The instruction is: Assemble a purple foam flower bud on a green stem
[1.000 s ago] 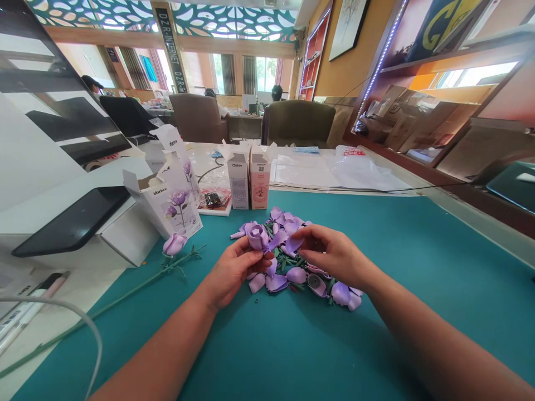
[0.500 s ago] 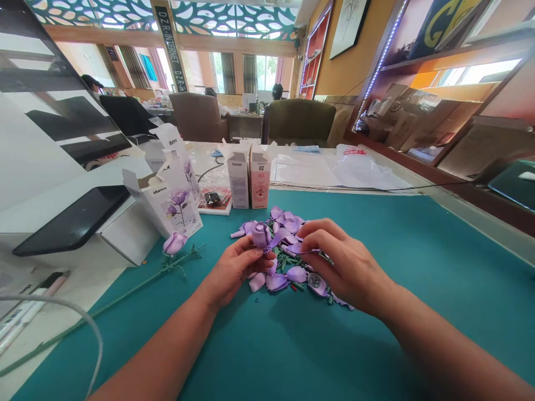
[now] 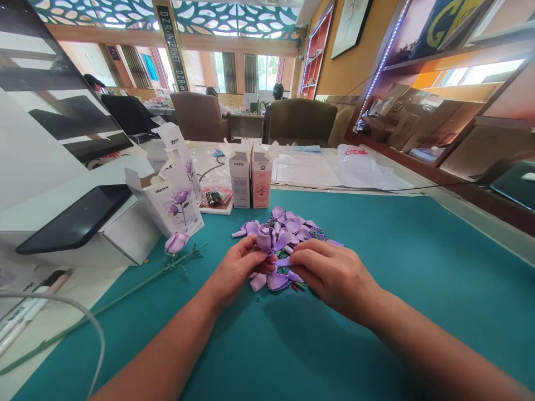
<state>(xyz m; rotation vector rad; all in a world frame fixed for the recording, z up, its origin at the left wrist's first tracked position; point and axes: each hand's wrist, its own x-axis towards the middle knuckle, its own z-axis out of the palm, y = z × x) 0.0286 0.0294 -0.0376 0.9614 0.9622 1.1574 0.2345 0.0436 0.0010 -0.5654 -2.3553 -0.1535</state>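
Observation:
Between the thumb and fingers of my left hand (image 3: 237, 271) is a purple toy rose head (image 3: 266, 238), upright, with one petal sticking out to its right. My right hand (image 3: 334, 274) pinches a loose purple petal (image 3: 285, 262) close to the base of the rose; whether the two touch I cannot tell. Beneath and behind both hands lies a pile of purple petals (image 3: 292, 221) mixed with small green pieces, partly hidden by my fingers. A finished-looking purple rose (image 3: 176, 243) on a long green stem (image 3: 125, 291) rests to the left.
White boxes with flower prints (image 3: 180, 207) stand at the back left, beside a grey box (image 3: 240, 181) and a pink box (image 3: 261, 181). A black tablet-like device (image 3: 75, 218) lies on a white box. A grey cable (image 3: 98, 340) curves at lower left. The green mat (image 3: 401, 250) covers the desk.
My right hand has moved left and slightly down, bringing its petal up to the base of the rose. My left hand keeps hold of the rose, almost unmoved.

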